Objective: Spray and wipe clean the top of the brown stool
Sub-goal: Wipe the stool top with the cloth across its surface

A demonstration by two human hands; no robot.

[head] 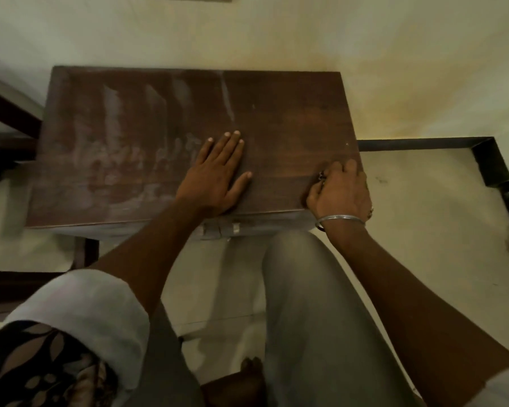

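The brown stool [130,136] stands before me, its flat rectangular top streaked with pale dusty smears on the left half. My left hand [218,174] lies flat on the top near the front edge, fingers straight and spread. My right hand [340,190] curls over the stool's front right corner, fingers bent on the top and a metal bangle at the wrist. No spray bottle or cloth shows in view.
The stool stands against a pale wall [306,33]. A dark metal frame [482,154] runs along the floor at the right. Dark wooden furniture [3,133] sits to the left. My knee [300,274] is just in front of the stool.
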